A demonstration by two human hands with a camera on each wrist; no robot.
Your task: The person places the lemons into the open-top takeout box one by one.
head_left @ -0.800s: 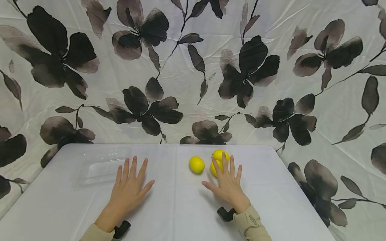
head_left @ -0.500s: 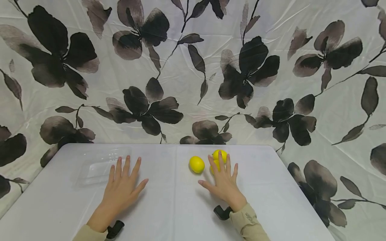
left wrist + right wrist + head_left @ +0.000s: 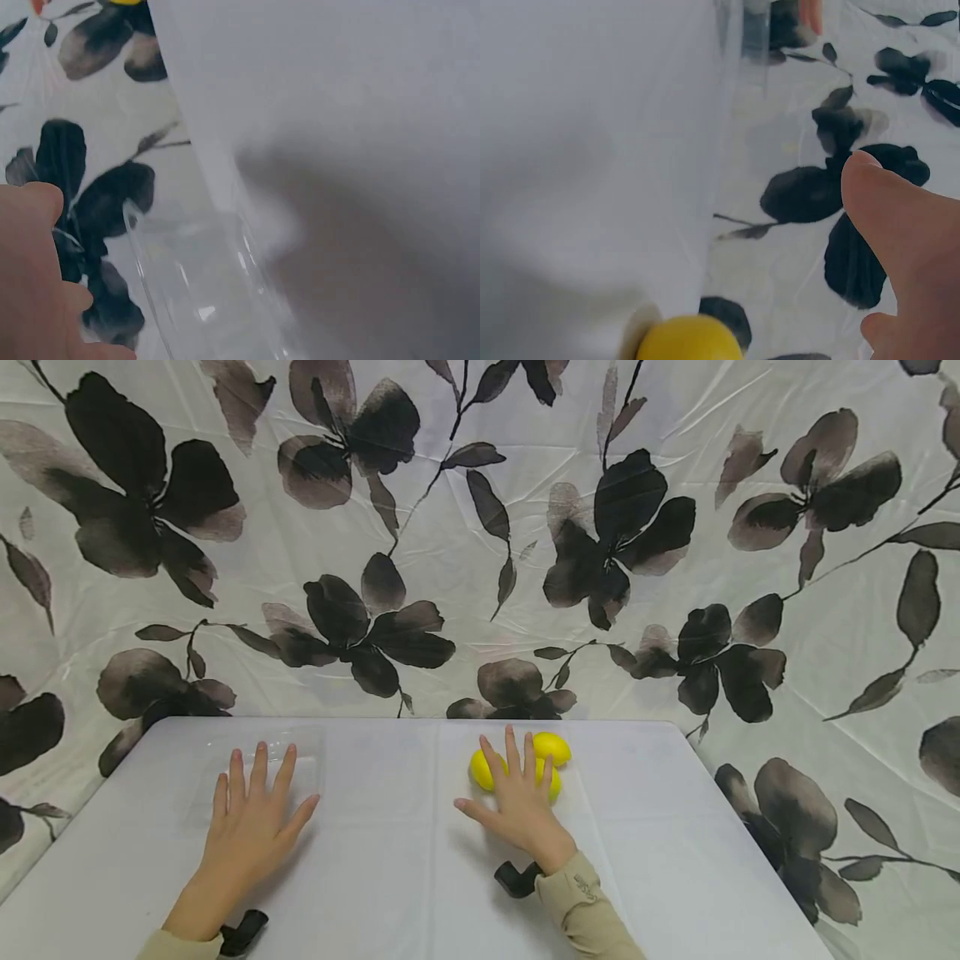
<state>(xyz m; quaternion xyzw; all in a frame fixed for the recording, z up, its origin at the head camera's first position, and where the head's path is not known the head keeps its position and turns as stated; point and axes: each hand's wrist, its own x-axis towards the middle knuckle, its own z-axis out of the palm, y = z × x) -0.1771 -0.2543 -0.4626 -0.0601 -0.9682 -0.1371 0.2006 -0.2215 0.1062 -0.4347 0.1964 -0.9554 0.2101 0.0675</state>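
Note:
Three yellow lemons sit together on the white table: one lemon (image 3: 478,768) at the left, another lemon (image 3: 553,748) at the back and a third lemon (image 3: 556,787) in front of it. My right hand (image 3: 525,814), fingers spread, is over them and partly hides two. In the right wrist view, a lemon (image 3: 690,343) shows at the bottom edge near my thumb (image 3: 889,202). My left hand (image 3: 251,831) is spread palm down over a clear plastic tray (image 3: 309,775), which its fingers overlap in the head view. Neither hand holds anything.
The white table (image 3: 390,877) ends at a straight back edge, with a floral cloth (image 3: 480,543) hanging behind it. Black wrist devices (image 3: 243,933) show beneath both wrists, at the sleeve cuffs.
Both hands have moved left, fingers still spread. The left one has come over the clear tray, and the right one now covers part of the left lemon. Lemons and tray have not moved.

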